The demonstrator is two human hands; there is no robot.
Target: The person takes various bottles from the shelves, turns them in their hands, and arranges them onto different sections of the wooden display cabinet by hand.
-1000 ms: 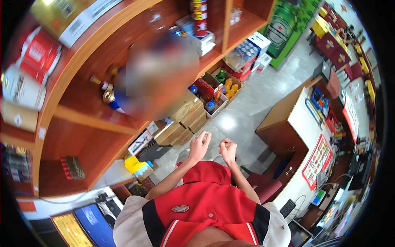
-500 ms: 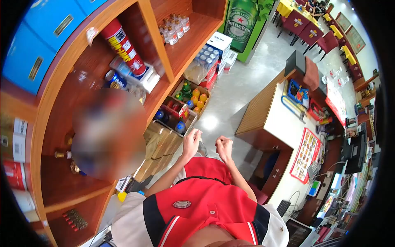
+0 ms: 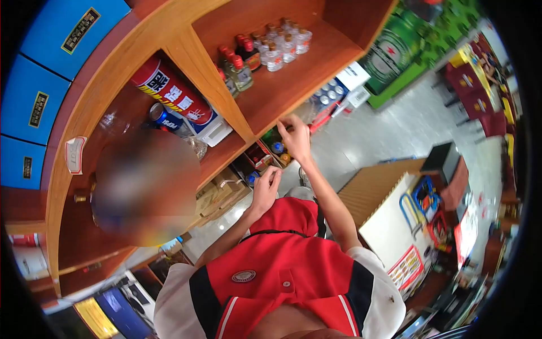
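My right hand is raised at the front edge of the wooden shelf, its fingers partly bent and apart, with nothing visible in them. Lower and to the left, my left hand hovers before my red shirt, fingers loosely curled in, no object showing. Small clear bottles and several red-capped bottles stand on the shelf above my right hand. Beyond and below that hand are boxes with orange-capped bottles, partly hidden by it.
A red spray can and a blue Pepsi can sit in the left compartment, beside a blurred patch. Blue box files line the far left. A counter with a blue-framed saw stands at right; a green Heineken display is behind.
My view has turned and come nearer the shelves. My right hand has risen leftward to the shelf edge, its fingers spreading from a curl. My left hand stays low and curled.
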